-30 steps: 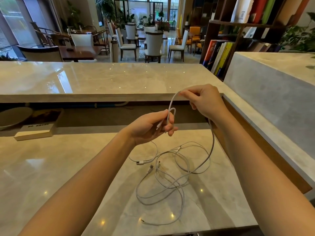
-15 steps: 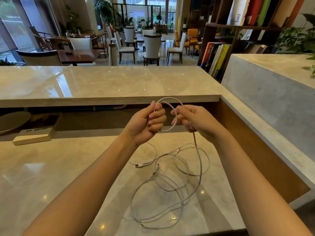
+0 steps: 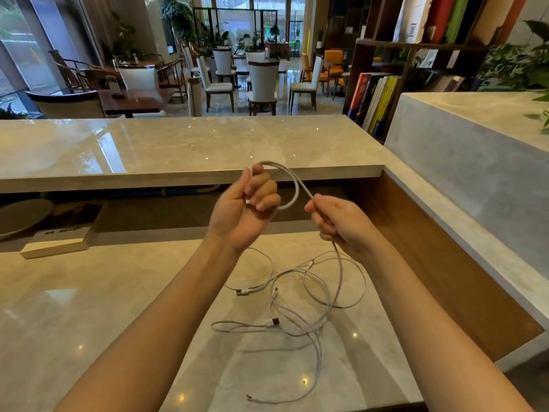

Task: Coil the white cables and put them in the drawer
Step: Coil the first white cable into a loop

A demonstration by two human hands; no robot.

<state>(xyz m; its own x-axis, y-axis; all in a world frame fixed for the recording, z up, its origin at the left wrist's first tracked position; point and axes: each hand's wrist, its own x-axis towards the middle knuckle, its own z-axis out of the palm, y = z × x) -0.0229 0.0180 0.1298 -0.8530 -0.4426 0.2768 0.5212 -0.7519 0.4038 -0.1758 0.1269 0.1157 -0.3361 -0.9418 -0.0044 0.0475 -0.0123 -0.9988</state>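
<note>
A white cable (image 3: 292, 178) arcs in one loop between my hands above the lower marble counter. My left hand (image 3: 248, 208) grips the loop's end, fingers curled round it, a white plug tip showing at the palm. My right hand (image 3: 338, 224) pinches the same cable further along; from there it hangs down to the counter. Other white cables (image 3: 300, 298) lie in a loose tangle on the marble below my hands, with several plugs showing. No drawer is in view.
A raised marble ledge (image 3: 190, 173) runs across behind my hands, with a shelf recess under it. A book (image 3: 59, 242) and a round plate (image 3: 20, 215) sit at the left of that recess. A marble block (image 3: 463, 162) rises at the right.
My hands met and then parted again. One loop of cable now stands in my left hand, and my right hand has slid further down the cable to the right.
</note>
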